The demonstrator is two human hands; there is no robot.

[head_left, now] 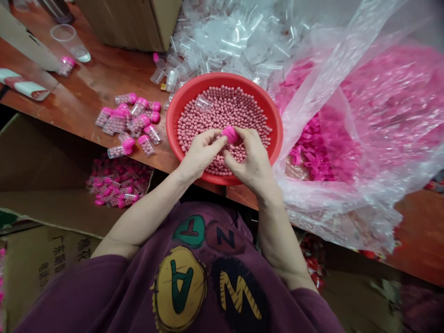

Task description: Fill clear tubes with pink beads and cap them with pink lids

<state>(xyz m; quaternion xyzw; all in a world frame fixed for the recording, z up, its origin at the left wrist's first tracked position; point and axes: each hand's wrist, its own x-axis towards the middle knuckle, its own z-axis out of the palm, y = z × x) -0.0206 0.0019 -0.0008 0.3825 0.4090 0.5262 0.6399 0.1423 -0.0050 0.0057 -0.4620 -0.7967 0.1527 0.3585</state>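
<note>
A red bowl point(180, 111) full of small pink balls point(225, 108) sits at the table's near edge. Over its near side my left hand point(201, 152) and my right hand point(251, 159) meet. Together they pinch a small tube with a bright pink cap point(230, 134); the tube's body is mostly hidden by my fingers. An empty clear tube point(203, 102) lies on the balls at the bowl's far left.
Filled pink-capped tubes point(130, 121) lie left of the bowl, and more sit in a cardboard box point(118, 182) below the table edge. A heap of empty clear tubes point(229, 41) is behind the bowl. A clear plastic bag of pink caps point(322, 148) spreads to the right.
</note>
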